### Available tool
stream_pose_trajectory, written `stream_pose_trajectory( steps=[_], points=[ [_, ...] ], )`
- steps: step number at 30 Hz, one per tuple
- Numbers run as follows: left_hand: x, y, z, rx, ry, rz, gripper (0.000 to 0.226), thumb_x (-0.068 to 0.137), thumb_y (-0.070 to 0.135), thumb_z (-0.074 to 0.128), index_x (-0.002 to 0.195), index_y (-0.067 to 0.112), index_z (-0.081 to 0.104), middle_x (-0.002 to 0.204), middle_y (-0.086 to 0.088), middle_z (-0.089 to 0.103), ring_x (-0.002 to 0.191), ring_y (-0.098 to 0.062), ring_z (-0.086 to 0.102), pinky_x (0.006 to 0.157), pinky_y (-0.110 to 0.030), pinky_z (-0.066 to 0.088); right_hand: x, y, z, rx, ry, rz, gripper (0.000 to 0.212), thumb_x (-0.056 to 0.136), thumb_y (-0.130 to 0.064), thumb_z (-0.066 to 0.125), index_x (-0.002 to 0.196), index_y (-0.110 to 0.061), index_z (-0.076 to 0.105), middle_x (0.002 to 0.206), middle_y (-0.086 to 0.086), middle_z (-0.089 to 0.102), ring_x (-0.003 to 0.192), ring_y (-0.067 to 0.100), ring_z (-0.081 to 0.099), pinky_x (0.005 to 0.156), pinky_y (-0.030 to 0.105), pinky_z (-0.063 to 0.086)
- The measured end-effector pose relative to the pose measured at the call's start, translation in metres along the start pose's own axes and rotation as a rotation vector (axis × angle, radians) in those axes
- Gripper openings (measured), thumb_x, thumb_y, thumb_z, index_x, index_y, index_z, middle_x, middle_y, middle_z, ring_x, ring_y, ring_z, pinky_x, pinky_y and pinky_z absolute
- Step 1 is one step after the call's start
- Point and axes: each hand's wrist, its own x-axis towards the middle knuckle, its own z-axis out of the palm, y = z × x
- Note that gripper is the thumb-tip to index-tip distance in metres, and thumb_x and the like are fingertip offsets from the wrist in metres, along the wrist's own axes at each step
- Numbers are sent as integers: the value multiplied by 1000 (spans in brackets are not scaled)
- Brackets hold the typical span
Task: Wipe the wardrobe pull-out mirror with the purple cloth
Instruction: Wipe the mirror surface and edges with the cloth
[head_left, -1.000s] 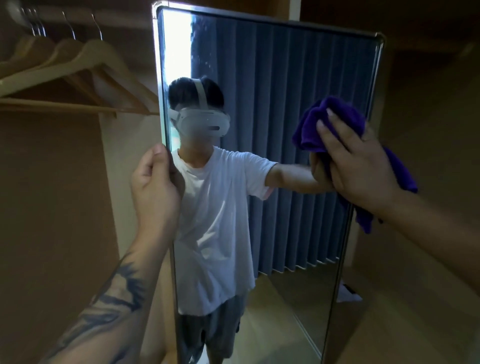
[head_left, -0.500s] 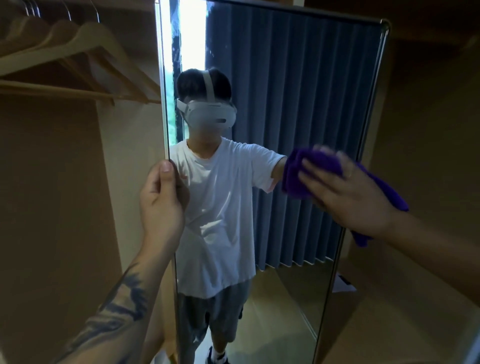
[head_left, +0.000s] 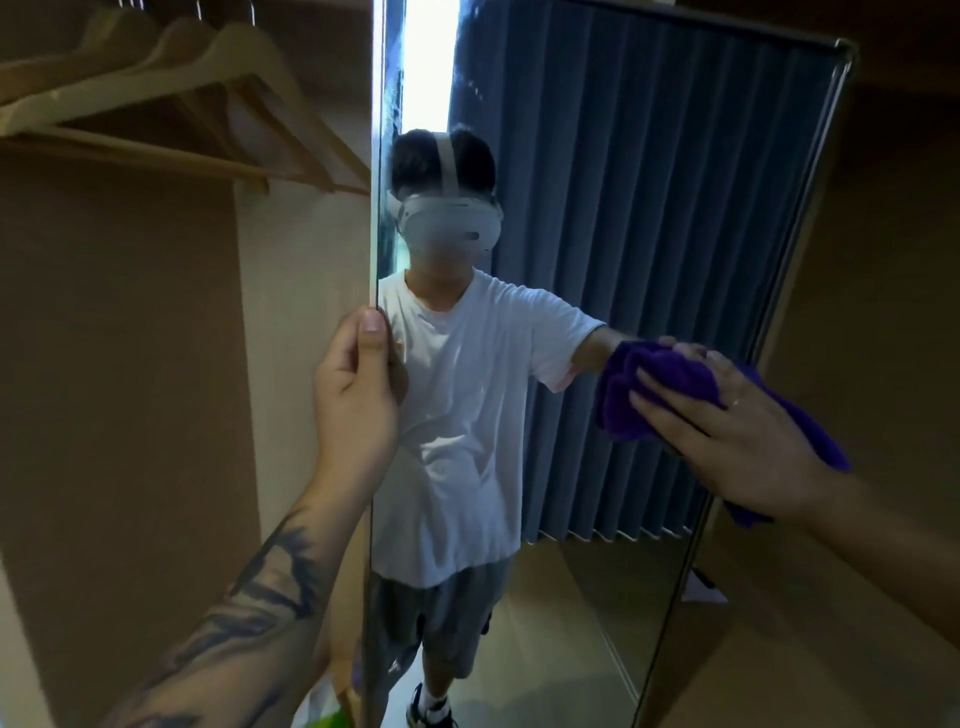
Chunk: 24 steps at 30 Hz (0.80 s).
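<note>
The tall pull-out mirror (head_left: 623, 208) stands upright in front of me, with a thin metal frame, reflecting a person in a white T-shirt and blue curtains. My left hand (head_left: 358, 395) grips the mirror's left edge at mid height, thumb on the front. My right hand (head_left: 737, 431) lies flat with straight fingers on the bunched purple cloth (head_left: 660, 384), pressing it against the glass near the right edge. Part of the cloth sticks out below my palm.
Several wooden hangers (head_left: 171, 93) hang on a rail at the upper left inside the wardrobe. Brown wardrobe panels (head_left: 119, 415) stand on the left and right of the mirror. A green and white thing (head_left: 327, 712) shows at the bottom beside the mirror's edge.
My right hand has slid the cloth down the glass, from near the top right corner to mid height. My left hand stays on the left edge.
</note>
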Motion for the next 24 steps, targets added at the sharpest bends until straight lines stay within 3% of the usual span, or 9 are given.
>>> stream_pose_trajectory(
  steps=[2, 3, 5, 7, 9, 15, 17, 20, 24],
  points=[
    [-1, 2, 1, -15, -8, -1, 36, 113, 36, 44, 86, 15, 56, 72, 1, 45, 64, -15, 42, 54, -22, 36, -4, 13, -21, -47, -5, -51, 43, 108, -33, 53, 150, -40, 50, 156, -16, 50, 146, 12, 46, 120, 39, 40],
    [-1, 2, 1, -22, -6, 3, 35, 113, 34, 44, 83, 19, 54, 70, 5, 45, 63, -11, 41, 53, -22, 35, -3, 27, -21, -140, -3, -92, 50, 105, -22, 54, 154, -27, 48, 160, -1, 46, 149, 30, 42, 121, 52, 37],
    [-1, 2, 2, -19, 3, 28, 36, 114, 32, 44, 79, 23, 50, 69, 10, 45, 61, -7, 41, 54, -23, 35, 8, 57, -32, -113, 27, 13, 57, 103, -23, 47, 158, -10, 37, 165, 18, 34, 151, 50, 29, 117, 69, 30],
    [0, 0, 2, 2, 17, 55, 38, 114, 32, 43, 78, 22, 49, 67, 14, 45, 60, -2, 42, 54, -19, 37, 29, 56, -40, 24, 163, 254, 57, 110, -35, 30, 160, -8, 29, 166, 23, 28, 151, 52, 25, 118, 69, 25],
    [0, -1, 2, 13, 17, 66, 39, 114, 33, 43, 78, 19, 49, 68, 15, 45, 61, -1, 42, 55, -19, 37, 34, 32, -29, 37, 254, 386, 56, 111, -34, 26, 159, -5, 29, 164, 26, 28, 150, 52, 25, 117, 70, 24],
    [2, -4, -2, 8, -23, 32, 37, 112, 42, 45, 80, 25, 51, 67, 12, 43, 60, -6, 40, 53, -23, 35, 4, 28, -17, -64, 13, 237, 72, 99, -38, 38, 162, -15, 15, 167, 21, 24, 149, 57, 25, 109, 75, 35],
    [2, -4, -2, -12, -28, 34, 35, 111, 42, 46, 79, 28, 52, 68, 11, 42, 61, -6, 39, 55, -24, 35, 26, 48, -35, -44, 51, 321, 72, 99, -36, 36, 164, -16, 13, 170, 18, 19, 150, 55, 24, 111, 72, 34],
    [4, -5, -2, -45, -20, 19, 35, 109, 46, 48, 78, 30, 52, 69, 8, 42, 62, -8, 39, 56, -30, 33, 68, 63, -59, 18, 273, 627, 68, 99, -28, 34, 164, -19, 16, 171, 13, 14, 149, 51, 24, 118, 61, 30],
    [5, -10, -3, -77, -19, 11, 35, 106, 53, 51, 79, 31, 56, 68, 9, 43, 60, -9, 38, 55, -29, 33, 75, 39, -47, 12, 340, 717, 64, 103, -18, 35, 164, -13, 17, 172, 15, 13, 154, 47, 18, 127, 54, 18]
  ],
)
